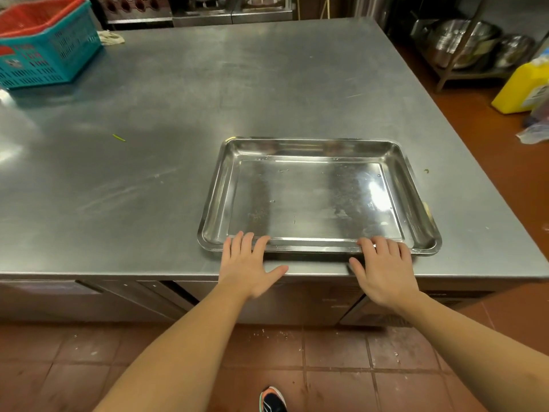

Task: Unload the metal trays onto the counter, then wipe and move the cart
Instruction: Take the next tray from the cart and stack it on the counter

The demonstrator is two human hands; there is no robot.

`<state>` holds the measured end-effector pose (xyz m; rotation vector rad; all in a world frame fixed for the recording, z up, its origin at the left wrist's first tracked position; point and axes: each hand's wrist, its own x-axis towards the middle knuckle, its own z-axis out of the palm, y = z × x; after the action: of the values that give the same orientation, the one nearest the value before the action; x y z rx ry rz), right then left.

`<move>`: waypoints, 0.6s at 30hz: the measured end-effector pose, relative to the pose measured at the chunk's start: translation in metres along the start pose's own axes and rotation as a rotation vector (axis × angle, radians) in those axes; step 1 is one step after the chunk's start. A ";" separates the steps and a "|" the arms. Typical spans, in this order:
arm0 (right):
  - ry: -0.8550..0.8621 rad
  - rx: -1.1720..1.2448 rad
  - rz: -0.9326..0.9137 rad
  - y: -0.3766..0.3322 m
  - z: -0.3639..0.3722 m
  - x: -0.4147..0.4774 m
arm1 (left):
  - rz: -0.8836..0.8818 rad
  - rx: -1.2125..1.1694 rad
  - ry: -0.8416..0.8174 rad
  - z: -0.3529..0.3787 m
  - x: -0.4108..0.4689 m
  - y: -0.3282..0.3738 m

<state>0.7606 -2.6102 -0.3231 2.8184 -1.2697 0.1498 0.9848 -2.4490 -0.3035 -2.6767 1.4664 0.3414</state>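
Resting both hands flat, fingers spread, on the near rim of the tray: left hand by the left corner, right hand nearer the right corner. Gripping nothing, thumbs lying over the counter edge. Sitting flat near the front right of the counter. Standing far back left, stacked baskets.

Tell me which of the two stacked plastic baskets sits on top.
The red plastic basket; it nests inside the teal plastic basket, whose walls wrap around it on the steel counter.
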 end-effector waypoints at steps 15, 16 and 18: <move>-0.044 -0.006 -0.010 0.003 -0.005 -0.004 | 0.020 0.001 0.037 0.003 -0.010 0.002; -0.048 -0.006 -0.007 0.003 -0.005 -0.004 | 0.020 0.000 0.035 0.002 -0.010 0.002; -0.050 -0.005 -0.008 0.003 -0.004 -0.004 | 0.015 -0.006 0.034 0.003 -0.010 0.002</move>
<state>0.7556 -2.6085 -0.3191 2.8399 -1.2669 0.0770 0.9776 -2.4413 -0.3039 -2.6902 1.4982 0.3039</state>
